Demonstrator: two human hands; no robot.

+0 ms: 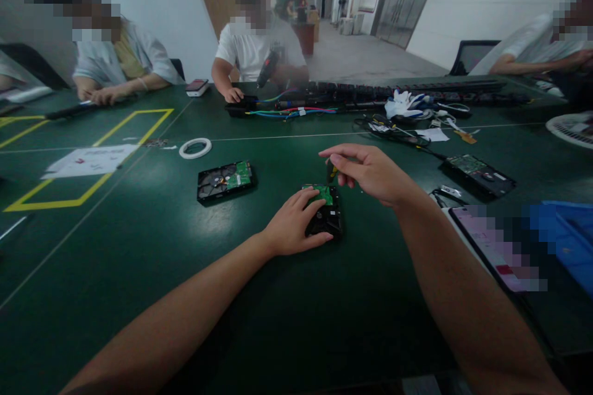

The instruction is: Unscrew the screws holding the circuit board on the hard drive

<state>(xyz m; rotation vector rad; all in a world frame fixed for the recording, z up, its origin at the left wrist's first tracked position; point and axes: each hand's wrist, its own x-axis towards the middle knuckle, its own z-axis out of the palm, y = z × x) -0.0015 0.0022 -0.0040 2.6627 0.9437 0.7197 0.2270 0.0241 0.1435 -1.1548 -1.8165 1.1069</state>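
Left hand spread over hard drive on worktop; right hand pinches dark tool near its far edge, contact unclear. Green board still on; looks mid-job.

Green table holds scattered hardware;
hard drive lies in the middle; second drive and white ring left; third drive right; paper sheet farther left

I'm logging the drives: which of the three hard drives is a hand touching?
The middle hard drive, under the left hand; the left drive and right drive lie untouched.
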